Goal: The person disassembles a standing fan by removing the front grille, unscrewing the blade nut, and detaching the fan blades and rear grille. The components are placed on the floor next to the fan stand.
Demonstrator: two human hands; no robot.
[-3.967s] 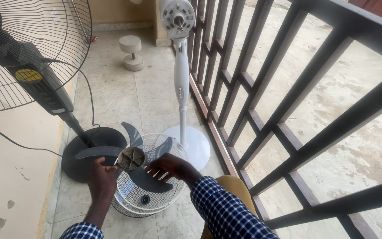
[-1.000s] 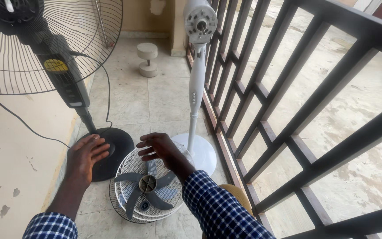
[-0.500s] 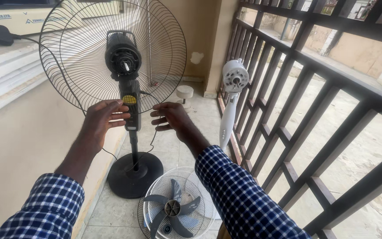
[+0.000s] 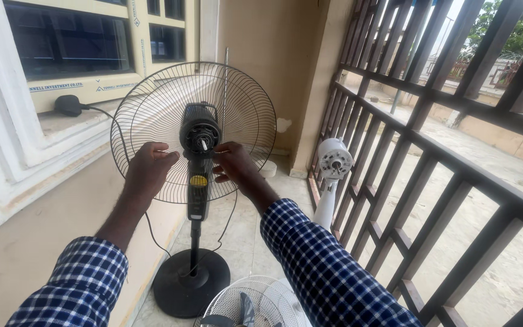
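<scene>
Raised since half a second ago, both hands now up at the motor head (image 4: 200, 132) of the black standing fan (image 4: 194, 181), where before they hovered lower beside the control column. Left hand (image 4: 148, 170) against the rear wire guard (image 4: 152, 109), left of the motor, fingers curled loosely together. Right hand (image 4: 232, 163) just right of the bare spindle, fingers bent and close together; cannot tell whether pinching anything. Black round base (image 4: 190, 284) on the tiled floor near the wall. Grey blade (image 4: 237, 312) on stacked white grilles (image 4: 273, 300) at the floor's near edge. White fan stand (image 4: 331, 175) beside the railing (image 4: 431, 139).
</scene>
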